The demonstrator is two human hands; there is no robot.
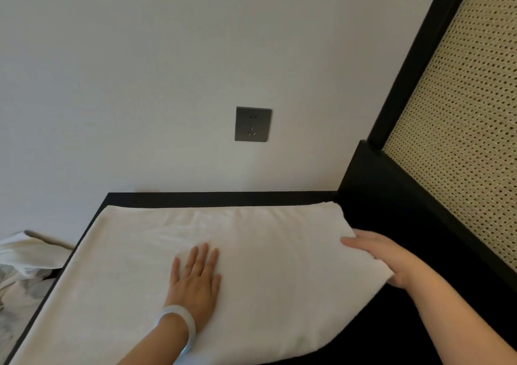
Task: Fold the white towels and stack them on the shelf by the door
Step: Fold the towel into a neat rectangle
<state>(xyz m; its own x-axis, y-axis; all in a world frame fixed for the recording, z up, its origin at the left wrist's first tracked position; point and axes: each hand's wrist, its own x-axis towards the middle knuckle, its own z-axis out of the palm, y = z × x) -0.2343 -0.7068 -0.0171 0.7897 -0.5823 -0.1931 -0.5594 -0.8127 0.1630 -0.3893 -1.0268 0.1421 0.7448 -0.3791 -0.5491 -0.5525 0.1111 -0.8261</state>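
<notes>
Towel (117, 266): white, spread across the black counter (223, 198), far edge near the wall; right edge raised off the top
Left hand (195, 278): fingers straight, palm flat on the towel's middle, holding nothing; likely an anchor so the cloth does not slide during the fold
Right hand (391, 258): fingers curled over the raised right edge, gripping it; seemingly placed to carry that edge across
Cloth heap (25, 252): crumpled, white, left of and below the counter; perhaps towels waiting
Socket (253, 124): grey, on the wall above
Shelf, door: not in view; stacking not begun
</notes>
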